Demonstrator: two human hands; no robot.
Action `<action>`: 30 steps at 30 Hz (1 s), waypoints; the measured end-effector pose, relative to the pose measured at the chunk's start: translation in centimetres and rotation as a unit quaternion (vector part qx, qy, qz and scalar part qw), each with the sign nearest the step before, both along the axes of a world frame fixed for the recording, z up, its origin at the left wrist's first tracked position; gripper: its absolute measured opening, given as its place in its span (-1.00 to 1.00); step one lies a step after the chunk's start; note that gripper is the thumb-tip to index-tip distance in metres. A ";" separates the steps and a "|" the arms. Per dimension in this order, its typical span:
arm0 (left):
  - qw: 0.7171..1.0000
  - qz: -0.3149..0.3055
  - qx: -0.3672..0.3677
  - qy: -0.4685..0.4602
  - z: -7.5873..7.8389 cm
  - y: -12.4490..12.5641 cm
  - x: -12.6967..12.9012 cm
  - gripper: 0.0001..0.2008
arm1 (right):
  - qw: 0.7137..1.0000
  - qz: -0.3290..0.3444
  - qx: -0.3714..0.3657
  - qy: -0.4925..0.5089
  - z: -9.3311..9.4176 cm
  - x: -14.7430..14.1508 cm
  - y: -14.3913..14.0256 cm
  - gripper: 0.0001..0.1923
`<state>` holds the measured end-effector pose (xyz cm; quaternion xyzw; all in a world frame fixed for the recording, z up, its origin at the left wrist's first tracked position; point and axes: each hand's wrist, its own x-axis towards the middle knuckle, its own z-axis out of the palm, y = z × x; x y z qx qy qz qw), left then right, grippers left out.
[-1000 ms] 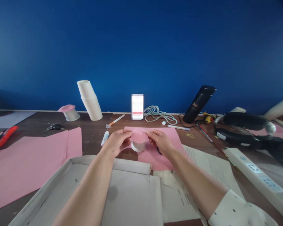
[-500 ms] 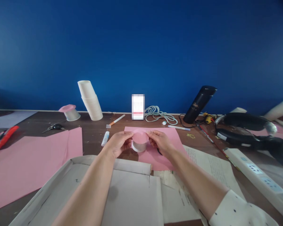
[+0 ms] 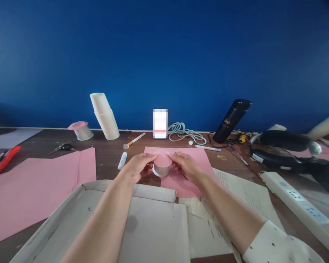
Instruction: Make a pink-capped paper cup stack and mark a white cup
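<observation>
Nearest the person lies an opened cardboard box (image 3: 142, 219), flattened under both forearms. Just past its far edge, the left hand (image 3: 137, 166) and right hand (image 3: 185, 165) meet around a small paper cup (image 3: 161, 170) standing upside down on a pink paper sheet (image 3: 192, 175); both sets of fingertips pinch the rim of a pink paper disc (image 3: 162, 159) sitting on top of the cup, perhaps pressing it down. At ten o'clock a glue tube (image 3: 122, 160) lies on the table, and further off a leaning stack of paper cups (image 3: 104, 117). At two o'clock a black flask (image 3: 231, 120) tilts against the blue wall.
</observation>
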<state>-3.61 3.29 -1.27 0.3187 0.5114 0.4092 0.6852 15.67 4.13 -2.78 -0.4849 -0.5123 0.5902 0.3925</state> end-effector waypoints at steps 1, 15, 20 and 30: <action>1.000 -0.001 0.001 0.000 0.0 0.0 0.0 -0.69 | 1.000 0.004 -0.001 0.004 0.0 0.0 0.0 -0.58; 1.000 -0.008 0.000 -0.026 0.0 -0.1 0.0 -0.72 | 1.000 0.022 -0.002 0.008 -0.3 0.2 0.1 -0.60; 0.998 -0.027 0.000 -0.049 -0.1 -0.1 -0.1 -0.73 | 1.000 0.026 -0.006 0.004 -0.3 0.3 0.2 -0.60; 0.999 -0.027 0.008 -0.036 0.2 -0.2 0.0 -0.75 | 1.000 0.022 -0.007 -0.001 -0.3 0.1 0.2 -0.59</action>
